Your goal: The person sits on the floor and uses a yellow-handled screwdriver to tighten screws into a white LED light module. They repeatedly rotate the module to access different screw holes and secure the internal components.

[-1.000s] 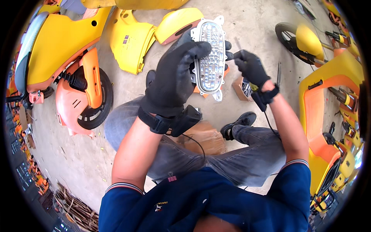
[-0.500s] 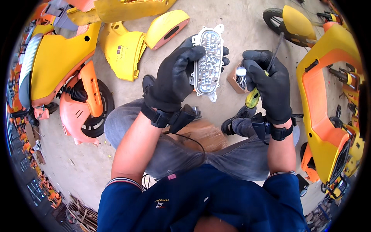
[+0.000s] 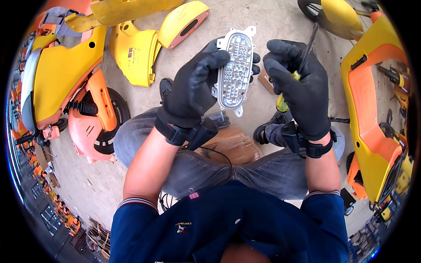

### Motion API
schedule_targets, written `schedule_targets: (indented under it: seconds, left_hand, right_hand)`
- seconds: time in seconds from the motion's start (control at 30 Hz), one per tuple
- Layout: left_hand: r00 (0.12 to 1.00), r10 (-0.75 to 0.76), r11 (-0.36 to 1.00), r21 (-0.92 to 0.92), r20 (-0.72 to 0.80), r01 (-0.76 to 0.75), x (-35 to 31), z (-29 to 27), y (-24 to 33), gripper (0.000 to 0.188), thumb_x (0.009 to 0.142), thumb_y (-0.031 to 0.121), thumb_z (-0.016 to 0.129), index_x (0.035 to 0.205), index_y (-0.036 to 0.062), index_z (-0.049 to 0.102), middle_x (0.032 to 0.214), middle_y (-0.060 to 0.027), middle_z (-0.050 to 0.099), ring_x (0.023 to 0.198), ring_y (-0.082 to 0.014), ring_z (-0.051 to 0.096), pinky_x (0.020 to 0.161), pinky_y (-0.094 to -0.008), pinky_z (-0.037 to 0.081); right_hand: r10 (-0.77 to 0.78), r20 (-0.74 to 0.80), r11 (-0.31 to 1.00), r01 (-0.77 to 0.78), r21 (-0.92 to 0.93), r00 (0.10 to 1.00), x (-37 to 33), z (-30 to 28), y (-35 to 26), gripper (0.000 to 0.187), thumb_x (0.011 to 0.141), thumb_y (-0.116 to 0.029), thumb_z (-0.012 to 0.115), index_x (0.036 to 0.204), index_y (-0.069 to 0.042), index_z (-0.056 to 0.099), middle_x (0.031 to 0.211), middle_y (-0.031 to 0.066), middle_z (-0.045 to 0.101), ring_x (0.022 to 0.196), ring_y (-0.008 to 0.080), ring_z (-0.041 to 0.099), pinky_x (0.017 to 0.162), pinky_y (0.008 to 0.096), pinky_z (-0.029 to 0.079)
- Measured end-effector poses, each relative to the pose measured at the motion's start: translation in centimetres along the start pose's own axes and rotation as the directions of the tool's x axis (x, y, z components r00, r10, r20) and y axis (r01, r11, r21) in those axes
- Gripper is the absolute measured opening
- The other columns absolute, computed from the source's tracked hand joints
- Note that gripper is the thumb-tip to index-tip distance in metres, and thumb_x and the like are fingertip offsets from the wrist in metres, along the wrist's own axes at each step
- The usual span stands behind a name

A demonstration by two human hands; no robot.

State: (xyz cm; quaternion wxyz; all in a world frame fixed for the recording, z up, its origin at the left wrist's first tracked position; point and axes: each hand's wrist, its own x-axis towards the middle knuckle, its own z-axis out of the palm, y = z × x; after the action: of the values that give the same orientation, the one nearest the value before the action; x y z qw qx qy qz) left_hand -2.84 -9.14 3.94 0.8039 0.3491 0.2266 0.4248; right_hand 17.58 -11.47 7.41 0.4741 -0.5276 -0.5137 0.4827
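My left hand (image 3: 193, 90), in a black glove, grips a silver oval lamp unit (image 3: 234, 70) with rows of small reflector cells, held upright in front of me. My right hand (image 3: 300, 94), also gloved in black, is closed around a screwdriver (image 3: 298, 70) with a yellow-green handle; its dark shaft points up and away, just right of the lamp unit. The two hands are close together, a small gap between them. I sit with my knees in grey trousers below both hands.
Yellow and orange scooter body panels (image 3: 136, 52) lie on the concrete floor at upper left. A stripped orange scooter frame with a wheel (image 3: 94, 118) stands left. Another yellow-orange scooter (image 3: 372, 114) stands right. A brown cardboard piece (image 3: 232, 144) rests at my knees.
My right hand has turned and risen beside the lamp unit, bringing the screwdriver shaft upward. My left hand has tilted the lamp unit more upright and kept its hold.
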Motion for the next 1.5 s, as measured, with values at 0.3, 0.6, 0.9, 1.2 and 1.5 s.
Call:
schedule_targets:
  seconds: [0.3,0.6,0.9,1.2,1.5]
  left_hand:
    - [0.988,-0.013,0.926,0.370,-0.156,0.071,-0.3,0.4,-0.4,0.039,0.101,0.014,0.044,0.137,-0.0003,0.045,0.116,-0.0093,0.062,0.101,-0.0114,0.060,0.089,-0.0245,0.047]
    - [0.995,-0.006,0.960,0.278,-0.104,0.035,0.0,2.0,0.3,0.044,0.098,0.017,0.050,0.138,0.0003,0.044,0.116,-0.0066,0.058,0.100,-0.0096,0.054,0.088,-0.0252,0.043]
    - [0.994,-0.060,0.972,0.224,-0.088,0.078,-0.1,2.1,0.6,0.049,0.093,0.015,0.052,0.138,0.0000,0.043,0.120,-0.0079,0.057,0.104,-0.0123,0.055,0.091,-0.0258,0.044]
    - [0.997,-0.026,0.966,0.255,-0.066,0.042,-0.3,1.9,0.8,0.048,0.096,0.013,0.049,0.141,-0.0028,0.040,0.132,-0.0130,0.053,0.117,-0.0183,0.055,0.101,-0.0296,0.044]
    - [1.000,-0.005,0.952,0.307,-0.006,0.006,-0.4,1.6,0.8,0.049,0.093,0.007,0.047,0.139,-0.0048,0.042,0.135,-0.0140,0.051,0.121,-0.0202,0.053,0.105,-0.0317,0.041]
  right_hand:
    - [-0.143,-0.039,0.989,0.142,-0.045,0.989,0.1,1.0,1.4,0.030,0.087,-0.008,0.068,0.114,0.002,0.058,0.087,0.0079,0.067,0.075,0.0101,0.063,0.068,0.0252,0.050]
    - [-0.201,-0.041,0.963,0.189,-0.194,0.979,-0.1,1.3,1.8,0.027,0.087,-0.010,0.070,0.109,0.000,0.059,0.086,0.0092,0.068,0.071,0.0131,0.065,0.064,0.0277,0.051]
    - [-0.217,0.011,0.906,0.206,-0.369,0.976,-0.4,1.0,1.1,0.027,0.087,-0.005,0.069,0.110,0.004,0.059,0.092,0.0092,0.069,0.081,0.0112,0.065,0.072,0.0252,0.051]
    - [-0.180,-0.056,0.946,0.157,-0.283,0.982,-0.4,1.4,1.2,0.023,0.085,-0.012,0.073,0.101,-0.001,0.061,0.078,0.0077,0.067,0.065,0.0119,0.062,0.059,0.0270,0.049]
    - [0.235,0.100,0.967,-0.243,0.073,0.967,0.1,0.2,-0.1,0.020,0.086,-0.014,0.071,0.098,-0.001,0.063,0.075,0.0036,0.065,0.056,0.0039,0.052,0.049,0.0189,0.041]
